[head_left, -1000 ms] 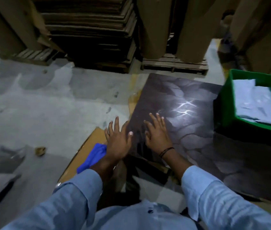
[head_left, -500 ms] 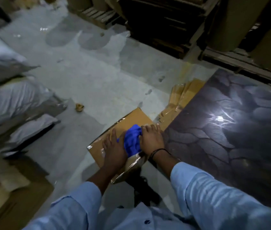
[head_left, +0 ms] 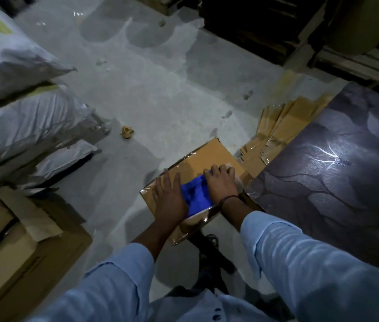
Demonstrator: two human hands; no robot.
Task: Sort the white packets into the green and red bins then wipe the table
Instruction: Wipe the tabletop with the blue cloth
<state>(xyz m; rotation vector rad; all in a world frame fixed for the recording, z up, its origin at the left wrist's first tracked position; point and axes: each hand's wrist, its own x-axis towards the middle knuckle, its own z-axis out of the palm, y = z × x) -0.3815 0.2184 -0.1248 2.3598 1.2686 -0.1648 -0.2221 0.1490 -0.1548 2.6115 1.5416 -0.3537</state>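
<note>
Blue cloth [head_left: 195,197] sits on the taped cardboard box [head_left: 209,156], just left of the dark table [head_left: 323,182]. Left hand [head_left: 168,199] flat on the box, fingers straight. Right hand [head_left: 222,184] fingers curled, gripping the cloth's far edge.

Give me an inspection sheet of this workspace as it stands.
Surface: dark patterned table at right, with a glare spot.
Job's things: blue cloth lies on a plastic-wrapped cardboard box; packets and bins not in view.
Clutter: flattened cardboard beside the table; scrap on the floor.
Grippers: left hand flat on the box; right hand holds the cloth with bent fingers.
Cables: nothing seen.
Surroundings: sacks at left, open carton, pallets.
</note>
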